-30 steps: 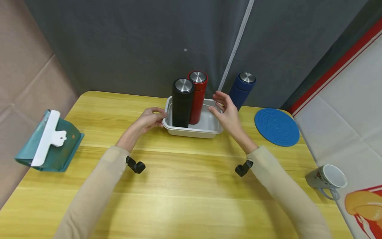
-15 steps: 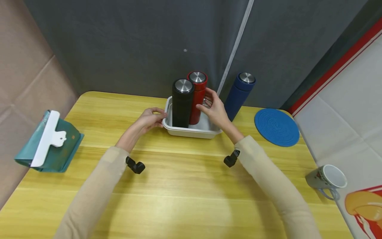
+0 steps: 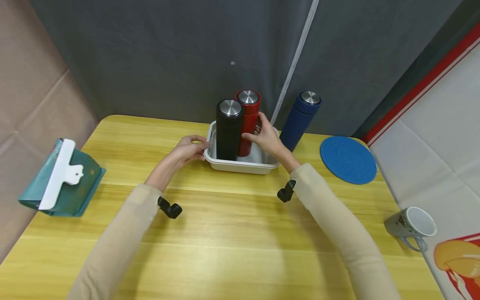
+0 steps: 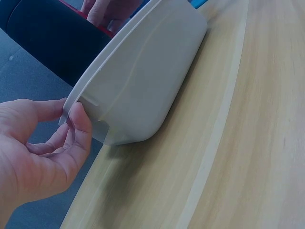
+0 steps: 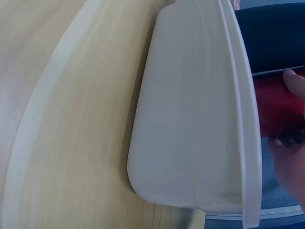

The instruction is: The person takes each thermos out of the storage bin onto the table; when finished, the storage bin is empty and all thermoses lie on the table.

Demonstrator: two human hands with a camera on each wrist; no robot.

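The white tray [image 3: 240, 166] sits toward the far edge of the yellow table [image 3: 232, 233], about midway between its left and right edges, and carries two flasks standing upright, their long axes vertical: the black flask [image 3: 228, 131] at the tray's near left and the red flask [image 3: 246, 121] just behind and to the right of it, the two touching or nearly so. The right hand [image 3: 264, 139] reaches into the tray from the right and curls its fingers and thumb round the lower body of the red flask; it is the nearer hand to that flask by far. The left hand [image 3: 189, 148] pinches the tray's left rim between thumb and fingers, as the left wrist view shows plainly [image 4: 71, 129]. So the red flask lies straight ahead of the right hand, with the black flask between it and the left hand. A blue flask [image 3: 300, 118] stands upright outside the tray, just beside its right far corner, near the blue mat [image 3: 348, 159].
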